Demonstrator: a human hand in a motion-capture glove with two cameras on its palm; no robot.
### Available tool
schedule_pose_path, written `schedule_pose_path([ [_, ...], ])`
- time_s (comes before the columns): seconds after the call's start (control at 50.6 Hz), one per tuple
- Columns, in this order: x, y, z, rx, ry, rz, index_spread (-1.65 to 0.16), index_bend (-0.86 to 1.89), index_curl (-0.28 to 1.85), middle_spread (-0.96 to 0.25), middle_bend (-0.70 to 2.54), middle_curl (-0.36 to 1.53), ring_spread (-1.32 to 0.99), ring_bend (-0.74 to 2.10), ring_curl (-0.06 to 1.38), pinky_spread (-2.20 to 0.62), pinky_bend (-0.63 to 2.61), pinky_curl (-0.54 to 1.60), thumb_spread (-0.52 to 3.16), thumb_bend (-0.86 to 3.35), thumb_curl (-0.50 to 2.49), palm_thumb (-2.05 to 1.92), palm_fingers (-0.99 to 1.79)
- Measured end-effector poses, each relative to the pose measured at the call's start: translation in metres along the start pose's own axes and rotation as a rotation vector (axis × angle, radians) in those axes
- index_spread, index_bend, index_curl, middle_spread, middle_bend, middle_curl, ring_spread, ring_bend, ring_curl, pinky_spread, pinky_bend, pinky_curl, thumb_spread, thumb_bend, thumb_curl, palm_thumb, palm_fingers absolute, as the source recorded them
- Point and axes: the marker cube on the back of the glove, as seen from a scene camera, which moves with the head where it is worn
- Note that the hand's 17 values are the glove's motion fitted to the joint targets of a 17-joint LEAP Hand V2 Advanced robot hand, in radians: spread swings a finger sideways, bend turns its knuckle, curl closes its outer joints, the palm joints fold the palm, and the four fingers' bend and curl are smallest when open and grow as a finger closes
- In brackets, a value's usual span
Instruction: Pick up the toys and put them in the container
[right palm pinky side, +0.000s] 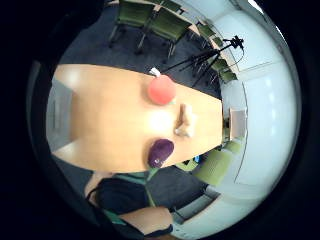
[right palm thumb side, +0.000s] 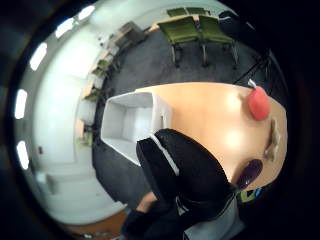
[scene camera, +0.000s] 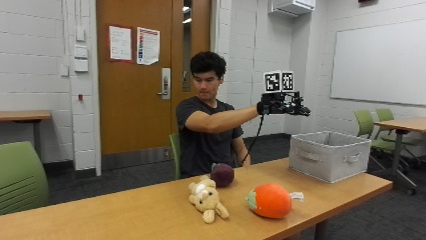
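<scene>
Item: gloved right hand (scene camera: 283, 106), raised above the container (scene camera: 331, 155) at frame right; we cannot tell its finger state. Toys on the worktop (scene camera: 133, 210), lower left of it: purple ball (scene camera: 222, 174), plush animal (scene camera: 207, 199), orange fruit (scene camera: 270, 200).

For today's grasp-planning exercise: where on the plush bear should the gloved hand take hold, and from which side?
Grip the bear across its torso, coming from above. It lies flat on the table with open wood around it, the purple toy and orange toy both apart from it. The torso looks the widest part; the limbs are thin. The right hand is raised above the bin.
</scene>
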Motion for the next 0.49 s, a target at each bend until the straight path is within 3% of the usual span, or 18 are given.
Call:
schedule_pose_path([
  [0.198, 0.005, 0.003, -0.002, -0.013, -0.01, -0.021, -0.21, 0.2, 0.14, -0.1, 0.24, 0.12, -0.23, 0.19, 0.06, -0.09, 0.42, 0.17, 0.9, -0.05, 0.03, -0.07, 0.23],
  [0.495, 0.041, 0.034, -0.02, -0.021, -0.031, -0.058, -0.26, 0.16, 0.21, -0.12, 0.24, 0.2, -0.31, 0.22, 0.12, -0.12, 0.47, 0.24, 1.15, -0.06, 0.07, -0.09, 0.22],
])
